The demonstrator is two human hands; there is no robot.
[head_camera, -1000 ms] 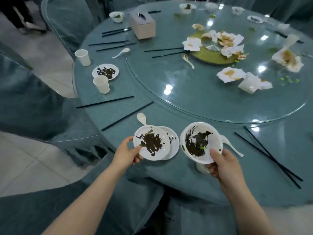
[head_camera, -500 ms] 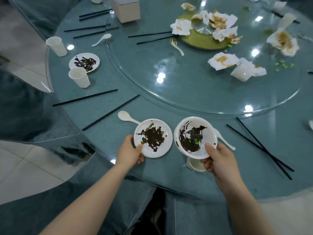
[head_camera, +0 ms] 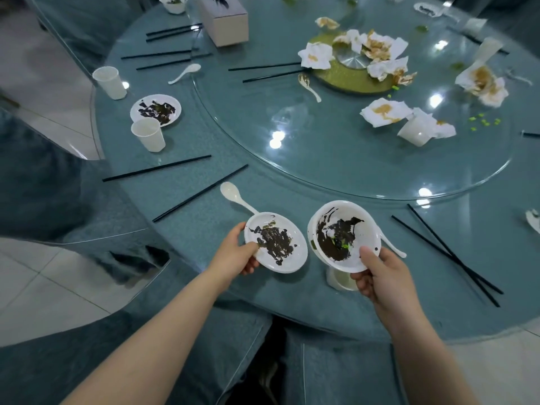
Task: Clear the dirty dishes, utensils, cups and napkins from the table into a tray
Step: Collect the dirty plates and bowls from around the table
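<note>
My left hand (head_camera: pixel 235 254) grips a small white plate (head_camera: pixel 277 242) smeared with dark sauce by its left rim, just above the near table edge. A white spoon (head_camera: pixel 233 195) lies behind that plate, its handle running under the rim. My right hand (head_camera: pixel 380 276) holds a white bowl (head_camera: pixel 343 235) with dark residue, thumb on the near rim, tilted toward me. Under the bowl a white cup (head_camera: pixel 340 279) shows in part. A second white spoon (head_camera: pixel 391 245) pokes out right of the bowl. No tray is in view.
Black chopsticks (head_camera: pixel 447 252) lie right of the bowl, others (head_camera: pixel 178 182) to the left. Two paper cups (head_camera: pixel 147 137) and another dirty plate (head_camera: pixel 156 109) sit at the left. Stained napkins (head_camera: pixel 385 111) cover the glass turntable (head_camera: pixel 350 171). A tissue box (head_camera: pixel 225 20) stands at the back. Draped chairs surround the table.
The left plate has come onto the second plate that showed beside it, which is now hidden. Both hands keep their dishes. The camera has tilted and drawn nearer.
</note>
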